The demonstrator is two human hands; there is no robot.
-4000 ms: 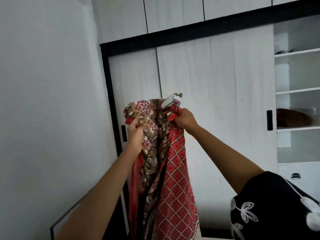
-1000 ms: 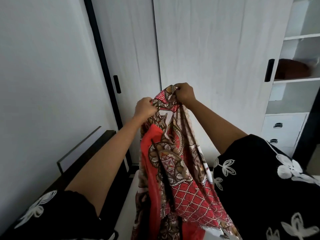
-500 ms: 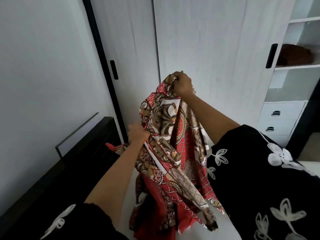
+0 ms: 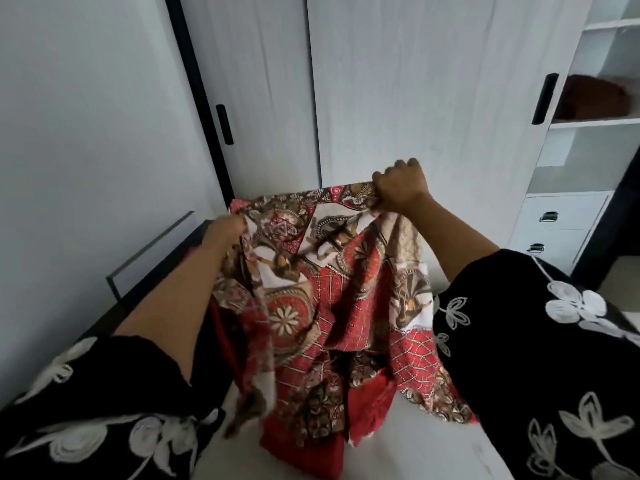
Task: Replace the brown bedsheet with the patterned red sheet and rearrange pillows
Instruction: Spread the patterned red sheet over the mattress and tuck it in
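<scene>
Before the pale wood-grain wardrobe doors with black handles [image 4: 381, 81], held up at chest height: the patterned red cotton sheet with brown, cream and floral motifs [image 4: 325, 299], bunched and only partly opened out. Gripped along its top edge by both hands, well apart from each other: right hand [image 4: 401, 187] clenched into a fist round a gathered corner, left hand [image 4: 225, 230] grasping the opposite stretch of the edge, though blurred enough that the exact lie of its fingers cannot be told. Hanging from that edge in loose folds, with the lower end, seemingly, piled on the bare pale surface below [image 4: 433, 445], probably the mattress. No brown bedsheet anywhere on that surface, so stripped already by the look of things; possibly the dark brown folded bundle on the open white shelf at right [image 4: 595, 98], but too indistinct to say. No pillows in view either. Judged as early-to-middle in the job: old sheet off, new one in hand but not yet spread. Left to do: shaking the cloth out flat, laying it over the surface, smoothing and tucking the edges beside the dark headboard frame at left [image 4: 149, 258], then setting the pillows back in order
</scene>
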